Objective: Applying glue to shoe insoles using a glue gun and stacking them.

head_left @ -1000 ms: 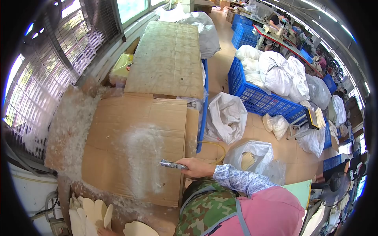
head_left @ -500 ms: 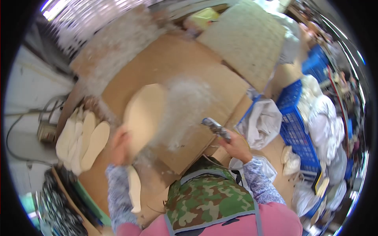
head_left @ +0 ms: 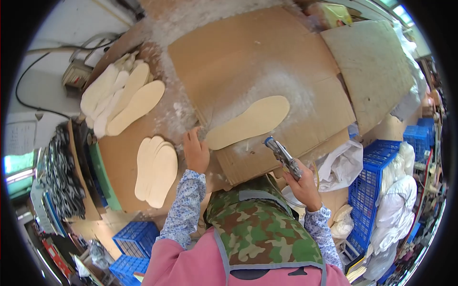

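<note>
A cream insole (head_left: 253, 121) lies flat on the cardboard sheet (head_left: 229, 57), its narrow end toward my left hand. Beside that end is my left hand (head_left: 196, 151), its fingers apart and not wrapped round anything; whether the thumb touches the insole's edge I cannot tell. My right hand (head_left: 304, 186) grips a metal spray gun (head_left: 285, 158), whose blue-tipped nozzle is close to the insole's lower edge. A white powdery residue covers the cardboard round the insole.
Two groups of insoles, an upper pile (head_left: 136, 107) and a lower stack (head_left: 156, 171), lie at the left. A stiff board (head_left: 369, 71) rests at the far right. Blue crates (head_left: 367, 200) and a white sack (head_left: 341, 164) stand on the right.
The insole raised in my left hand has come down onto the cardboard, and that hand has loosened from it. The spray gun has moved nearer the insole. My view has shifted, showing more insoles.
</note>
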